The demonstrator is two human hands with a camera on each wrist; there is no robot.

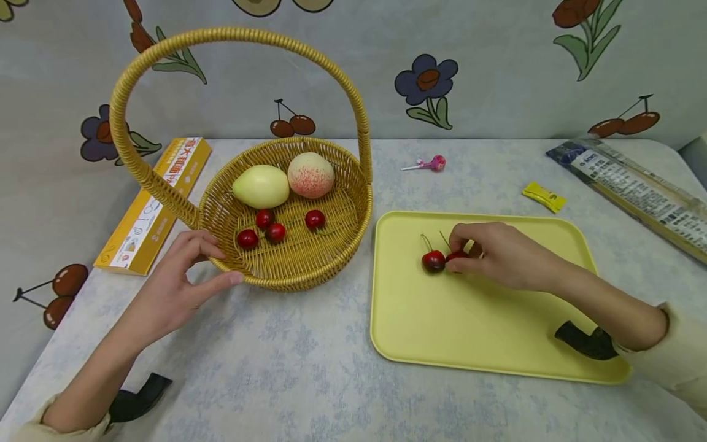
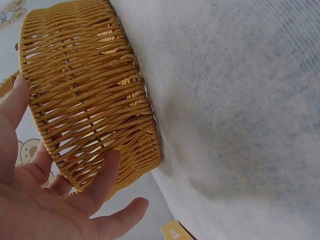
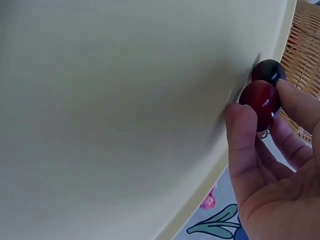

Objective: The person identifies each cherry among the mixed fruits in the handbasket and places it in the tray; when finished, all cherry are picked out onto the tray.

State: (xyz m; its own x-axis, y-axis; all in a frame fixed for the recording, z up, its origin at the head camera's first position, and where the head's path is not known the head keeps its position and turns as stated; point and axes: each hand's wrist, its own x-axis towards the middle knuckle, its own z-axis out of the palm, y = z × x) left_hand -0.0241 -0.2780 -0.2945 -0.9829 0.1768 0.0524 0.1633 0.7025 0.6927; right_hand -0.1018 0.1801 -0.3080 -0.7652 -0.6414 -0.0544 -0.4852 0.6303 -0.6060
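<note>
A wicker basket with a tall handle holds a yellow-green fruit, a peach and several cherries. Against its front-left rim rests my left hand, thumb and fingers spread; the left wrist view shows the fingers along the woven side. Over the yellow tray, my right hand pinches a cherry between thumb and fingers. Beside it on the tray is another cherry, with its stem up.
An orange-yellow box lies left of the basket. Behind the tray are a lollipop and a yellow wrapped candy. A long printed package lies at the back right. Patterned cloth covers the wall behind.
</note>
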